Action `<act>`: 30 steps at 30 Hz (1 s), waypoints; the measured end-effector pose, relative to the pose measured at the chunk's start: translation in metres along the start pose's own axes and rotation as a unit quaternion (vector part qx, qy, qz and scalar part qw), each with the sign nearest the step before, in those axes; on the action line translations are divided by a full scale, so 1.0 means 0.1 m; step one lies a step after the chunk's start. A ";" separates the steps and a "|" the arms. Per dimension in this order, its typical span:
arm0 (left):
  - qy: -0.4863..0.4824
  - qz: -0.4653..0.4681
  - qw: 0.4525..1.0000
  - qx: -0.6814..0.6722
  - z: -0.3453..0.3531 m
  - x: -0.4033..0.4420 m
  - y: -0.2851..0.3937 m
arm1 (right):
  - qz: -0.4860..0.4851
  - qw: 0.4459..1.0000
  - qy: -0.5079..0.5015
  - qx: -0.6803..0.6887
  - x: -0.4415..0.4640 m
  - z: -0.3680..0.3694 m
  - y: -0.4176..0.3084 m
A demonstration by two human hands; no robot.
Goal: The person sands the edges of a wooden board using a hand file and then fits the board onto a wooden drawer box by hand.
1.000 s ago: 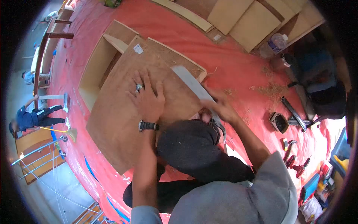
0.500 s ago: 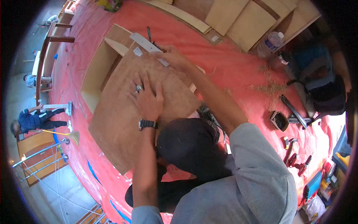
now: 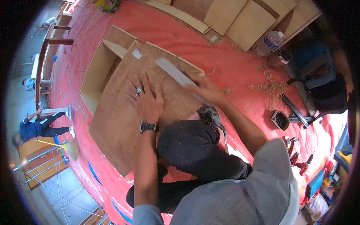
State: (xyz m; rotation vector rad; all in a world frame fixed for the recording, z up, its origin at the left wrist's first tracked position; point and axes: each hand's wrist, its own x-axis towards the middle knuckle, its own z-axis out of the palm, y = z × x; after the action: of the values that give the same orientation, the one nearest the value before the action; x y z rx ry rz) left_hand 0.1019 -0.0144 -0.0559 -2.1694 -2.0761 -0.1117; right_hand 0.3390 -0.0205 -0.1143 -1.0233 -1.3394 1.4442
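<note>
A brown plywood panel (image 3: 116, 123) with a small white label lies over an open wooden box (image 3: 93, 77) and reaches to my bent knee. My left hand (image 3: 147, 99), wearing a ring and a wristwatch, lies flat on the panel with its fingers spread. My right hand (image 3: 205, 90) is closed around a long, flat, silvery metal tool (image 3: 174, 71) at the panel's right edge. Motion blurs the tool, and my fingers cover its near part, so its exact kind is unclear.
Red sheeting (image 3: 240, 123) covers the floor. Wood panels (image 3: 251, 26) and a plastic bottle (image 3: 270, 42) stand at the upper right. Curly shavings (image 3: 272, 88), a small dark container (image 3: 279, 120) and hand tools (image 3: 300, 159) lie right. At left, a person (image 3: 33, 125) holds a broom (image 3: 71, 150).
My right hand has drawn the metal tool along the panel's edge toward my knee, uncovering the far corner and the box edge behind. My left hand stays put. The person's broom has shifted slightly.
</note>
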 end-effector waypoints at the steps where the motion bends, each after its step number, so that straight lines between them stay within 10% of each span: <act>1: -0.002 -0.002 1.000 -0.002 0.00 0.00 0.00 | -0.020 1.000 0.005 -0.013 0.37 0.09 0.12; 8: -0.008 0.001 1.000 -0.013 -0.01 -0.01 -0.01 | 0.040 0.968 -0.068 0.238 1.60 0.42 -0.20; 12: 0.000 0.003 1.000 -0.001 0.00 0.00 0.00 | -0.091 0.996 0.016 -0.011 0.66 0.18 0.14; 19: -0.010 -0.009 1.000 -0.003 0.02 0.00 -0.01 | 0.125 0.987 -0.004 0.096 -0.86 -0.12 -0.30; 24: -0.012 -0.007 1.000 -0.008 0.01 0.00 -0.01 | -0.025 0.999 -0.010 -0.038 0.61 0.11 -0.12; 30: -0.015 -0.004 1.000 -0.003 0.04 -0.04 -0.04 | 0.075 0.961 -0.039 0.263 1.53 0.44 -0.16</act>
State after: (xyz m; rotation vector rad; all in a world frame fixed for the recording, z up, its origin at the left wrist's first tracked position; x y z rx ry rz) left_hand 0.0975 -0.0177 -0.0599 -2.1794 -2.1043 -0.0867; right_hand 0.2572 0.1156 -0.0953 -0.7291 -0.8640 1.8409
